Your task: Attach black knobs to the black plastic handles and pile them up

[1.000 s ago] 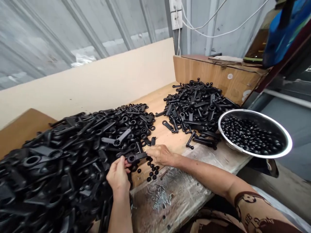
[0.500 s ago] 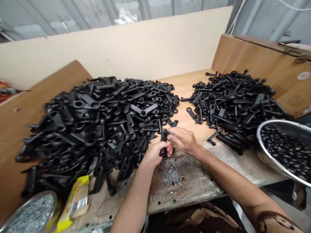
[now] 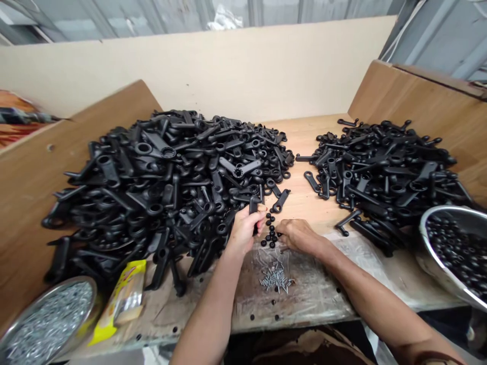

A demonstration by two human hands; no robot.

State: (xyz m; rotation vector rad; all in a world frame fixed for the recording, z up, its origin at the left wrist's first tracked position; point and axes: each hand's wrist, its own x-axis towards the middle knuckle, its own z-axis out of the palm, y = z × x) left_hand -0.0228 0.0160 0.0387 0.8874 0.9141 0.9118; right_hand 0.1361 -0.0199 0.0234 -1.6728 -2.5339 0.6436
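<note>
My left hand [image 3: 243, 230] is closed around a black crank handle [image 3: 253, 204], which stands upright in the fist; its lower part is hidden by the fingers. To its right, my right hand [image 3: 299, 235] has its fingers pinched at a small black knob, mostly covered by the fingertips. Several loose black knobs [image 3: 271, 237] lie on the board between the two hands. Just below them is a small heap of silver screws [image 3: 276, 280]. A big pile of black crank handles [image 3: 178, 187] rises beyond and left of my left hand.
A second pile of crank handles [image 3: 380, 177] lies on the right. A metal bowl [image 3: 422, 238] of black knobs stands at the right edge. At front left are a bowl of screws [image 3: 53, 324] and a yellow packet [image 3: 122, 299]. Wooden side boards [image 3: 414, 101] flank the bench.
My right hand has left the crank handle and come down to the loose knobs. My left hand still holds the handle. The view has shifted slightly left.
</note>
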